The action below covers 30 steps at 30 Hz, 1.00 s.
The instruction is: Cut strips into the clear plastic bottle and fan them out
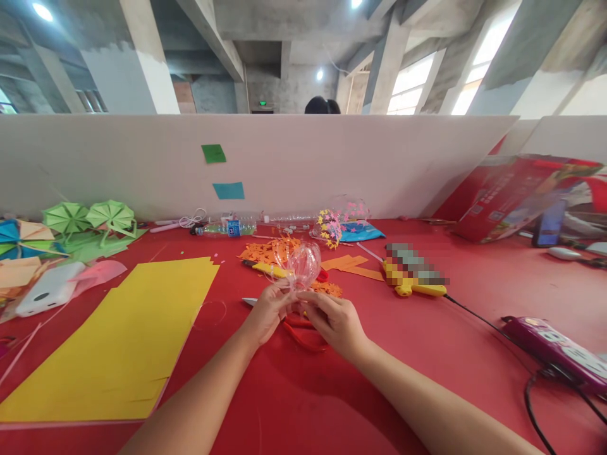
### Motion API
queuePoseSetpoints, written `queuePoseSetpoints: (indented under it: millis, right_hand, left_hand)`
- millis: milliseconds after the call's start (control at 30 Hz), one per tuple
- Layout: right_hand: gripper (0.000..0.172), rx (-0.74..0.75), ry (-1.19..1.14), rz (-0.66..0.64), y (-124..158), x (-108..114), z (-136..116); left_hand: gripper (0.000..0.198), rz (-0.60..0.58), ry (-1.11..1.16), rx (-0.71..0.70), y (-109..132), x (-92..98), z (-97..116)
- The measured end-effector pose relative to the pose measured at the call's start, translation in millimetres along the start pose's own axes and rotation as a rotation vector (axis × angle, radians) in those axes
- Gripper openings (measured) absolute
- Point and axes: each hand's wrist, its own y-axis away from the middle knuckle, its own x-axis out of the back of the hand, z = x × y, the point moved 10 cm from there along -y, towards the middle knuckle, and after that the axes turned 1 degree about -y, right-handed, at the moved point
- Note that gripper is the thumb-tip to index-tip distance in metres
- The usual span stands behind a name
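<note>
Both hands hold a clear plastic piece (304,262) above the middle of the red table; thin, curled strips fan out from its top, like part of a cut bottle. My left hand (266,311) pinches its base from the left. From the right, my right hand (340,321) pinches the same base between thumb and fingers. Under the hands lie scissors with red handles (303,340), partly covered. Just behind is a yellow utility knife (269,270), beside a heap of small orange paper cutouts (265,253).
Yellow paper sheets (118,341) lie at left, near green paper umbrellas (111,215). A labelled bottle (234,227) lies before the white partition (308,151). At right are a yellow glue gun (405,281), a purple power strip (554,351) and a red box (507,196).
</note>
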Motion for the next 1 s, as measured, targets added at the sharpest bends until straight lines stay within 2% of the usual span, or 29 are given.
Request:
queuePoseSetpoints:
  millis: [133, 267, 533, 1000]
  right_hand:
    - [0.026, 0.041, 0.057, 0.009, 1, 0, -6]
    - [0.033, -0.025, 0.029, 0.021, 0, 6, -2]
    - [0.025, -0.176, -0.008, 0.061, -1, 14, 14]
    - [0.023, -0.245, 0.011, 0.065, -2, 15, 22]
  left_hand:
    - [0.027, 0.025, 0.030, -0.003, 0, 3.2, 1]
    - [0.026, 0.022, 0.051, 0.031, 0, 4.8, -3]
    - [0.024, 0.035, 0.053, 0.089, 1, 5.5, -10]
    - [0.027, 0.015, 0.006, 0.149, 1, 3.6, -17]
